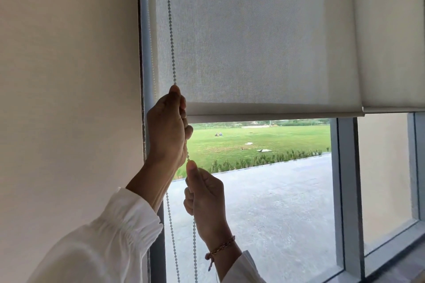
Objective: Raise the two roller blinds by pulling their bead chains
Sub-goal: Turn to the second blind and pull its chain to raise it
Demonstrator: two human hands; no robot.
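A pale grey roller blind (253, 41) covers the upper part of the left window, its bottom bar (276, 114) a little below mid-height. A second blind (391, 41) hangs to the right, its lower edge slightly higher. A white bead chain (170, 30) runs down the left blind's left side. My left hand (167, 131) is closed around the chain at the level of the bottom bar. Just below it, my right hand (205, 193) pinches the same chain. Two strands of the chain hang down below the hands (195, 248).
A plain cream wall (69, 99) fills the left side. A grey window mullion (347, 190) separates the two panes, and a sill runs along the lower right (395, 257). Through the glass I see pavement and a lawn.
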